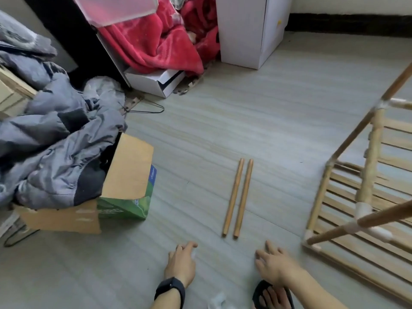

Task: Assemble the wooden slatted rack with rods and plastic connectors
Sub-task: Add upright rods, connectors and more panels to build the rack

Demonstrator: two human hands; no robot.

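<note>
Wooden slatted rack (369,166), partly built with white plastic connectors (362,208), stands on the pale grey floor (245,119) at the right.
Two loose brown wooden rods (243,198) lie side by side on the floor, left of the rack and just ahead of both hands. The right hand (275,263) is low over the floor with its fingers spread and nothing in it. The left hand (181,263), with a black wristband (170,288), has bent fingers — I cannot tell if it holds something. At the far left a grey puffy jacket (55,141) spills out of a brown cardboard box (66,217).
</note>
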